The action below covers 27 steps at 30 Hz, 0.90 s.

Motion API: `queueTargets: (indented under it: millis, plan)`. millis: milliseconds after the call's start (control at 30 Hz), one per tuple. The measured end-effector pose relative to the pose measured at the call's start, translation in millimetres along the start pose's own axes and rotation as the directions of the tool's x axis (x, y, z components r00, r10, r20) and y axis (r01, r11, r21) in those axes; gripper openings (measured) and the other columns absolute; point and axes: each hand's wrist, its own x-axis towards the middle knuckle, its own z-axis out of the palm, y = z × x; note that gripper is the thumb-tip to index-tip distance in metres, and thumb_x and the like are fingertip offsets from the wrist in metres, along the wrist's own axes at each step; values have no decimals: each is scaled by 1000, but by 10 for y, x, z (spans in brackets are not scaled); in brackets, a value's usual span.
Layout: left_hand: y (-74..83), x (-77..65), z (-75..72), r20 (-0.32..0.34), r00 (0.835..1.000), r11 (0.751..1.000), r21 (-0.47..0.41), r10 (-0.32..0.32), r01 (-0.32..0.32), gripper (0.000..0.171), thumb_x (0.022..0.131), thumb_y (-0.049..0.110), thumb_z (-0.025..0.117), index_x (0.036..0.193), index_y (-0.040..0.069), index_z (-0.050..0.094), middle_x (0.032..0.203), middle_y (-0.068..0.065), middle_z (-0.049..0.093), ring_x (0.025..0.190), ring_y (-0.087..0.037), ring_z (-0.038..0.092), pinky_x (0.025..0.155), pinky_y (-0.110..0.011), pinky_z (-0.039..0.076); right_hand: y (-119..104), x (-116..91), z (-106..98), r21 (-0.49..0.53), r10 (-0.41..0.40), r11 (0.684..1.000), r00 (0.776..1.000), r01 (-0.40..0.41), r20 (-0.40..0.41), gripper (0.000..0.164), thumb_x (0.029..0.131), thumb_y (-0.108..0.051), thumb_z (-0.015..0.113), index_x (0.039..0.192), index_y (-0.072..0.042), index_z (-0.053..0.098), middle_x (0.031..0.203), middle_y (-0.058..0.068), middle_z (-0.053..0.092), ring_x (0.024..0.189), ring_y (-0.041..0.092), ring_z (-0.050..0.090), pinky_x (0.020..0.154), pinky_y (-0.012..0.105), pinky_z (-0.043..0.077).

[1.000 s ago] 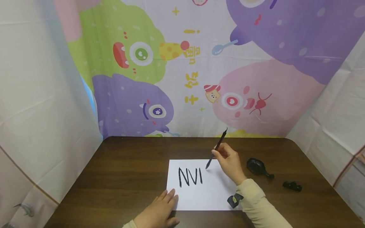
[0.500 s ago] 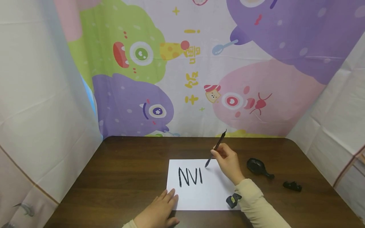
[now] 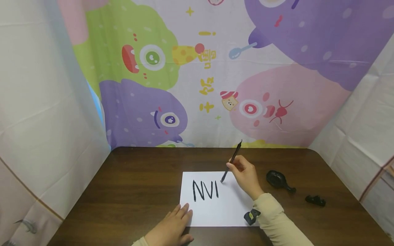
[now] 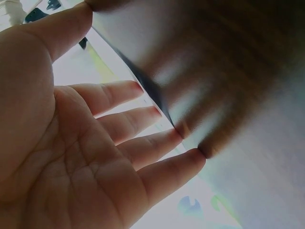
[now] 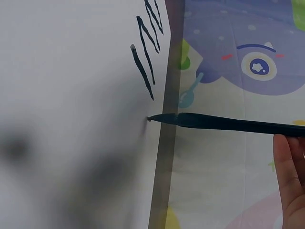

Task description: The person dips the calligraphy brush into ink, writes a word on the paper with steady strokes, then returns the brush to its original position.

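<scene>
A black writing brush (image 3: 235, 153) is pinched in my right hand (image 3: 246, 176), slanted with its tip down at the paper. In the right wrist view the tip of the brush (image 5: 214, 121) meets the white sheet just past the last stroke. The sheet of paper (image 3: 215, 215) bears black strokes (image 3: 205, 190) that read like "NVI". My left hand (image 3: 172, 223) lies with straight fingers on the sheet's lower left corner. From the left wrist the palm and extended fingers (image 4: 143, 143) show, fingertips at the surface and nothing held.
Right of the paper, a black spoon-shaped ink dish (image 3: 278, 180) lies on the brown wooden table (image 3: 129, 191). A small black brush rest (image 3: 315, 201) sits farther right. Behind the table hangs a cartoon-printed curtain (image 3: 200, 130), with white cloth on both sides.
My right hand and the brush have shifted slightly left; the tip rose a little, then came down again. The left hand has stayed put, and the strokes look the same.
</scene>
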Motion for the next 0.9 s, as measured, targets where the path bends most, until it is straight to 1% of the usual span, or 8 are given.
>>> queueTargets:
  millis: [267, 467, 700, 767, 900]
  plan:
    - [-10, 5, 5, -4, 1000, 1000, 6, 9, -9, 72, 84, 44, 71, 138, 0, 51, 149, -22, 45, 133, -47, 46, 97, -63, 47, -6, -9, -10, -11, 26, 1000, 999, -26, 30, 13, 85, -2, 73, 93, 0, 64, 84, 12, 71, 77, 0, 65, 68, 19, 57]
    - [-8, 4, 4, 3, 1000, 1000, 1, 2, -2, 73, 84, 44, 72, 138, 1, 51, 149, -22, 45, 133, -47, 45, 97, -63, 46, -35, -14, -23, -27, 51, 998, 997, -50, 53, 12, 86, -7, 74, 94, -3, 66, 82, 9, 71, 77, 3, 66, 68, 20, 58]
    - [-9, 6, 6, 2, 1000, 1000, 0, 0, 0, 73, 84, 44, 72, 138, 1, 51, 149, -22, 45, 134, -47, 45, 97, -63, 46, -47, -23, -33, 9, 62, 998, 995, -63, 76, 14, 85, -4, 73, 97, 0, 66, 84, 12, 70, 76, 13, 68, 66, 21, 58]
    - [-11, 6, 7, 1, 1000, 1000, 0, 2, -2, 73, 84, 45, 72, 139, 0, 51, 149, -22, 44, 134, -47, 45, 97, -63, 46, -53, -28, -39, 13, 59, 998, 995, -60, 79, 15, 85, -4, 73, 97, 0, 66, 84, 13, 70, 75, 12, 67, 65, 21, 58]
    - [-10, 7, 7, -2, 1000, 1000, -4, 5, -5, 73, 84, 44, 72, 138, 0, 51, 149, -22, 44, 133, -48, 45, 97, -64, 46, -74, -35, -53, 16, 63, 998, 994, -65, 92, 13, 85, -4, 73, 96, -1, 66, 82, 12, 69, 73, 7, 65, 65, 22, 59]
